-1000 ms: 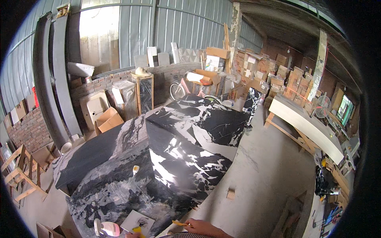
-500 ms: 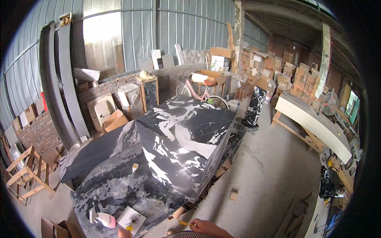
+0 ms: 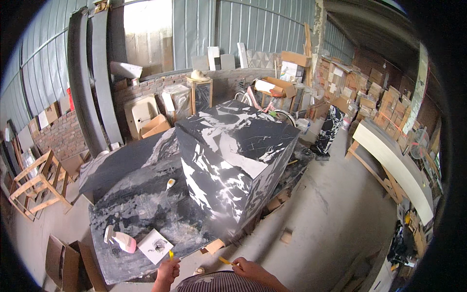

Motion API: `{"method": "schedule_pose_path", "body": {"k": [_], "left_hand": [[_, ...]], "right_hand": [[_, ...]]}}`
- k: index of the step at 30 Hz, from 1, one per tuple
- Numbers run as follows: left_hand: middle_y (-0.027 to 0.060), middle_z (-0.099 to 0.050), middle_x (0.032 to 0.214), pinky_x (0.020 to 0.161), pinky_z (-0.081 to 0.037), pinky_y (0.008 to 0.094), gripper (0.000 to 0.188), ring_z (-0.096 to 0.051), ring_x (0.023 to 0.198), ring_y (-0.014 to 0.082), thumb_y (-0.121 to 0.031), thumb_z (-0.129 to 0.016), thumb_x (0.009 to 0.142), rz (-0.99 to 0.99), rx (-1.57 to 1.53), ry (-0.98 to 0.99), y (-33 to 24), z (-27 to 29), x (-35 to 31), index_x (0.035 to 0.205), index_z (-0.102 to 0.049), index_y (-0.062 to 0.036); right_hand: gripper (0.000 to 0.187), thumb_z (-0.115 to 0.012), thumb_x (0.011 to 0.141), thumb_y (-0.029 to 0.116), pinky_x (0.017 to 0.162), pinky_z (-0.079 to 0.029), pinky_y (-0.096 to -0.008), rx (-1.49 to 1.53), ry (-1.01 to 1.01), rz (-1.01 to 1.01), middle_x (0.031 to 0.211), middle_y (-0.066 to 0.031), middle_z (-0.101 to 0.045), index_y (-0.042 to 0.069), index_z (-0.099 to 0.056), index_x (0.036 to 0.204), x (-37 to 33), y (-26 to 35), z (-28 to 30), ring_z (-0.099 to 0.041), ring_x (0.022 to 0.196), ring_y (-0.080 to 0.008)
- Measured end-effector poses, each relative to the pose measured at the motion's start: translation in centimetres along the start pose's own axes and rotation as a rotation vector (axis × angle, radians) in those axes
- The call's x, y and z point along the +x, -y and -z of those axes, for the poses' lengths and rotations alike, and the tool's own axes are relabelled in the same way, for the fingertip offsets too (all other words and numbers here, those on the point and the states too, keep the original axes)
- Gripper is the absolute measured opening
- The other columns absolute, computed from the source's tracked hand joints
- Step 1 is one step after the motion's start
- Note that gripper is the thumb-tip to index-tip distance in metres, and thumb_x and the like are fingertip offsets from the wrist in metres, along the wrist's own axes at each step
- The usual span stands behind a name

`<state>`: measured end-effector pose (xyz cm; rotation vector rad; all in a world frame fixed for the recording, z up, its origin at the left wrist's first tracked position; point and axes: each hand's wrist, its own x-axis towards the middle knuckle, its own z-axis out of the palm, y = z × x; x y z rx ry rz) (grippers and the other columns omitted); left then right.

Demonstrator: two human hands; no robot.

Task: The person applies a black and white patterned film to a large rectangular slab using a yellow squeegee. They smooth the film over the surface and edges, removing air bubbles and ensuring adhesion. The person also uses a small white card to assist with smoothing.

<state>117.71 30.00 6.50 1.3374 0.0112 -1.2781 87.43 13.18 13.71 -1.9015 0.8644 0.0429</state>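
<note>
My left hand point(image 3: 168, 270) is closed around a small yellow tool point(image 3: 171, 254) that sticks up past the fingers. In my right hand point(image 3: 247, 270) is a slim yellow tool point(image 3: 224, 260) pointing to the left; the exact kind of either one is too small to tell. Just beyond my left hand a white tile point(image 3: 147, 247) with a dark smear in its middle lies on the black marbled slab point(image 3: 131, 204). Beside it a spray bottle point(image 3: 127, 242) with pink liquid and a white trigger head lies on its side. A small white bottle point(image 3: 170, 183) with a yellow mark rests farther back.
A big black-and-white marbled block point(image 3: 238, 151) stands on the slab. An opened cardboard box point(image 3: 73, 263) and a wooden frame point(image 3: 41, 185) are at the left. To the right, a long pale panel point(image 3: 396, 168) rests on wooden trestles. Stacked cartons point(image 3: 384, 104) fill the back right.
My left hand has risen farther into view with its yellow tool, right of the tile. The view has turned left, so the scene sits farther right. The right hand still holds its tool.
</note>
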Motion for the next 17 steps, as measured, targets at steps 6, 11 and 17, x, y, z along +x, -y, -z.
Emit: {"method": "schedule_pose_path", "body": {"k": [6,11,17], "left_hand": [[0.0043,-0.057,0.07,0.044,-0.033,0.0261,0.028,-0.043,0.048,0.0116,-0.029,-0.048,0.103,-0.119,0.034,0.143,0.2,-4.3,-3.9,0.113,-0.058,-0.0042],[0.0042,-0.056,0.071,0.05,-0.033,0.0259,0.027,-0.045,0.056,0.0124,-0.024,-0.058,0.098,-0.074,0.098,0.2,1.6,-4.9,-5.1,0.094,-0.064,0.0021],[0.008,-0.064,0.088,0.058,-0.04,0.0276,0.033,-0.049,0.065,0.0145,-0.031,-0.057,0.099,-0.069,-0.006,0.348,2.6,-8.1,-7.7,0.113,-0.06,-0.0013]], "right_hand": [[0.04,-0.05,0.099,0.036,0.081,-0.051,-0.0466,0.033,-0.013,0.016,0.097,-0.0254,-0.066,0.001,-0.053,0.117,-1.4,-2.3,0.0,-0.066,0.091,-0.04],[0.037,-0.05,0.098,0.033,0.083,-0.049,-0.0437,0.038,-0.042,0.034,0.097,-0.0225,-0.066,-0.002,-0.06,0.107,-4.2,-0.9,0.9,-0.064,0.092,-0.0381],[0.032,-0.056,0.095,0.03,0.089,-0.047,-0.0431,-0.055,-0.086,0.124,0.102,-0.0204,-0.067,0.001,-0.068,0.101,-6.7,-2.6,0.9,-0.062,0.102,-0.0319]]}}
